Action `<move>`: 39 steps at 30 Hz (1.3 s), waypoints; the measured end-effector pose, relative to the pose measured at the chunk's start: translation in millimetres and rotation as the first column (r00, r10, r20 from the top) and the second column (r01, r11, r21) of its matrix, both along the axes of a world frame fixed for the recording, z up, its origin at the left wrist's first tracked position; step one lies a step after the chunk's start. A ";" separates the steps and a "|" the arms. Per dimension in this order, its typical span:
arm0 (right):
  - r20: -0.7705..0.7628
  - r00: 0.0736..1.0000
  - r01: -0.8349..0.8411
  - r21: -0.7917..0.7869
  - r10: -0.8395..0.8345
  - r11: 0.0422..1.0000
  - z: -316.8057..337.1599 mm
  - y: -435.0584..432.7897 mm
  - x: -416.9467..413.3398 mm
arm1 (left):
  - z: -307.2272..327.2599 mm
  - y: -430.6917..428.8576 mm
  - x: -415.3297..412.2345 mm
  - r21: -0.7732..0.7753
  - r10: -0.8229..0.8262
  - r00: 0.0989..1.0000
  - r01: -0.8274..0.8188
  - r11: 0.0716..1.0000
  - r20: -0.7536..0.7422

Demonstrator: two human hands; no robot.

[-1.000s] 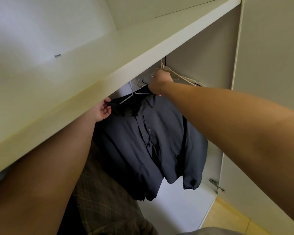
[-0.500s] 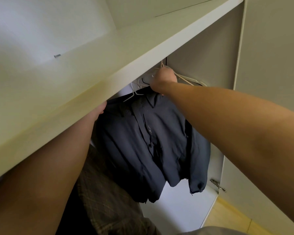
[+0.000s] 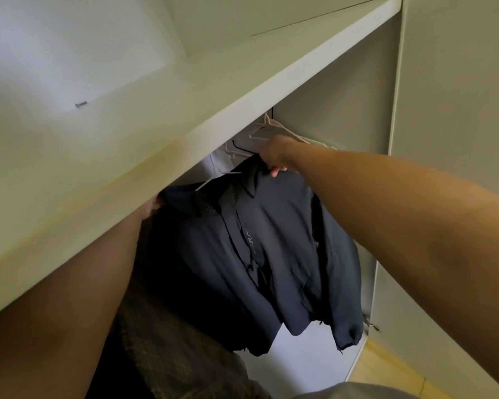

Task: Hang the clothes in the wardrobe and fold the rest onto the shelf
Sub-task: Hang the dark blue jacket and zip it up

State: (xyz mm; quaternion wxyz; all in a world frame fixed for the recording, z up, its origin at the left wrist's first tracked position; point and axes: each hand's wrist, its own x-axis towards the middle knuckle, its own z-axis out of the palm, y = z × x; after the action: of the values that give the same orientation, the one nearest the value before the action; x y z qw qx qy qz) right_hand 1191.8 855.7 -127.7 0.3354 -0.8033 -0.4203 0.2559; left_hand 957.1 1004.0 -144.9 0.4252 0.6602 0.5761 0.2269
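Lowering right hand (image 3: 274,156) since before, pinching dark jacket (image 3: 271,249) under shelf (image 3: 185,96); hiding left hand (image 3: 152,207) behind shelf, grip impossible to tell.

Dark navy jacket (image 3: 271,254), white hangers (image 3: 271,131), cream shelf (image 3: 185,110), brown plaid garment (image 3: 167,341), yellow floor (image 3: 386,370)

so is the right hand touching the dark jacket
Touching. The head view shows the right hand with its fingertips curled onto the dark jacket by the collar, no gap between them.
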 end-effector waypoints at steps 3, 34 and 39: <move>-0.036 0.999 -0.015 -0.075 0.012 0.997 -8.0 0.5 8.1 | -9.5 18.2 -10.6 -0.145 -0.005 0.998 -0.003 0.989 -0.057; 0.492 0.868 0.073 0.003 -0.065 0.997 -98.8 -52.7 39.0 | -88.8 41.5 -80.2 0.435 0.091 0.862 0.158 0.886 -0.499; 0.504 0.853 0.153 0.012 -0.138 0.988 -104.2 -57.0 33.1 | -88.3 34.1 -79.9 0.467 0.083 0.819 0.237 0.852 -0.567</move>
State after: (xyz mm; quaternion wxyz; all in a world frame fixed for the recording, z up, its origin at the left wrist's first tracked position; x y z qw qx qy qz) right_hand 1224.8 798.7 -231.9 0.2212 -0.8762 -0.4278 0.0176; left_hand 877.2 1038.2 -233.3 0.0498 0.8101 0.5652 0.1480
